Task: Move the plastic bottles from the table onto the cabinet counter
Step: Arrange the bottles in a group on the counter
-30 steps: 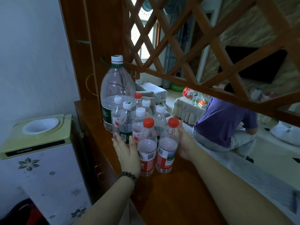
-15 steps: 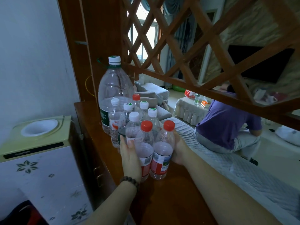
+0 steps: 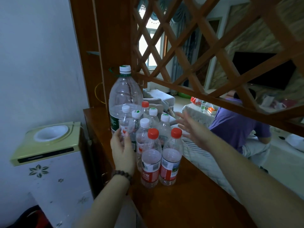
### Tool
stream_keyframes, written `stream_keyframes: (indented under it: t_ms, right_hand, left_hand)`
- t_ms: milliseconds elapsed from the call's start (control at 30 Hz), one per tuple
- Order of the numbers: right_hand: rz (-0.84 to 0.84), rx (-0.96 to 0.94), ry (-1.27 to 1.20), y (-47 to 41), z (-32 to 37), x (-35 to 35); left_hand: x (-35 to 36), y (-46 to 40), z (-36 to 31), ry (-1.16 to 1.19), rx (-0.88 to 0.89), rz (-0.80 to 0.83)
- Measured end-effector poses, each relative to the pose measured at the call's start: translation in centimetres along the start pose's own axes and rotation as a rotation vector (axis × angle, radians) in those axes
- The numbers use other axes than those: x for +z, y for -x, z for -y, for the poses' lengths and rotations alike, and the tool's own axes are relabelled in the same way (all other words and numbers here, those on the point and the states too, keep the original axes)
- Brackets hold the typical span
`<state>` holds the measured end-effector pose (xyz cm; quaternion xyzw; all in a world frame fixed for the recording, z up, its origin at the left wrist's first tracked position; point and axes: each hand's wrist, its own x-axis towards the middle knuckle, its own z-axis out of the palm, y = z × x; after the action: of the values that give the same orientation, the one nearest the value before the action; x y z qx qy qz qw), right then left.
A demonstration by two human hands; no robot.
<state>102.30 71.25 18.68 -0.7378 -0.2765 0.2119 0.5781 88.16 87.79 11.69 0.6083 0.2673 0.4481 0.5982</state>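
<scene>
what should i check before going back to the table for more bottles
1. Two front red-capped bottles upright on the cabinet counter: ok.
2. Right hand off the bottles, fingers spread: ok.
3. Left hand clear of the cluster: not ok, fingers touch a white-capped bottle.
4. Large bottle upright at the back: ok.
5. Bottles away from the counter's left edge: cannot tell, the hand hides it.
6. Counter space in front for more: ok.

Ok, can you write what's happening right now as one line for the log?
bottles: standing grouped on counter | left hand: open, beside bottles | right hand: open, off bottles | big bottle: upright behind
</scene>
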Motion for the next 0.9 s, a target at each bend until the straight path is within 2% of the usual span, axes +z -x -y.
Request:
stream_keyframes:
  t_ms: [33, 133, 233, 300, 433, 600, 733, 900]
  right_hand:
    - [-0.021, -0.012, 0.094, -0.6, 1.0, -0.1]
    - [-0.028, -0.061, 0.480, -2.1, 4.5, 0.3]
    - [0.069, -0.062, 0.754, -3.3, 6.3, 1.3]
    - [0.109, -0.058, 0.898, -3.7, 6.4, 1.8]
    - [0.113, -0.009, 0.867, -4.0, 5.9, 2.1]
    - [0.049, -0.099, 0.921, -4.2, 5.3, 2.3]
    - [0.067, -0.088, 0.857, -4.4, 5.5, 2.8]
    - [0.101, -0.118, 0.913, -4.6, 5.5, 3.5]
  left_hand:
    - [-0.2, -0.8, -0.7, -0.076, 0.093, 0.021]
    - [-0.4, -3.5, -2.9, -0.301, 0.300, 0.235]
    - [0.5, -4.7, -4.6, -0.484, 0.411, 0.447]
    - [1.2, -5.2, -4.6, -0.573, 0.410, 0.518]
    - [1.7, -5.7, -4.1, -0.643, 0.363, 0.532]
    - [1.5, -5.7, -3.9, -0.618, 0.383, 0.474]
    - [1.2, -5.7, -3.7, -0.610, 0.418, 0.447]
    - [1.1, -5.9, -3.6, -0.627, 0.424, 0.441]
